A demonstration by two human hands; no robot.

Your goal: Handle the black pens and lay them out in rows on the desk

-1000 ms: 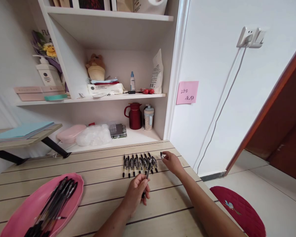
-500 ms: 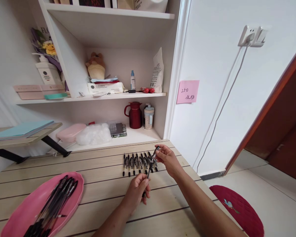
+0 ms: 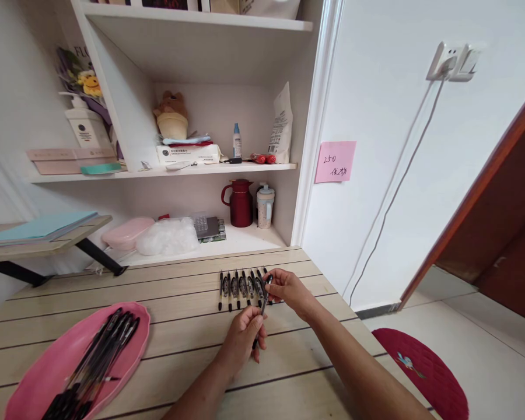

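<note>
A black pen slants up from my left hand, whose fingers are closed around its lower part. My right hand pinches the dark cap at the pen's upper end; cap and barrel look lined up and joined. Just behind my hands, a row of slim black pen pieces with short dark clip-like parts between them lies on the table. My right hand partly hides the row's right end. On the left, a pink oval tray holds a bundle of black pens.
The slatted wooden table meets a white shelf unit at the back. A red jug and a pale cup stand there. A small raised stand is at left. A red stool is at right.
My right hand has moved down and left with the cap, closer to my left hand, and the cap now sits lower over the pen. My left hand has hardly moved.
</note>
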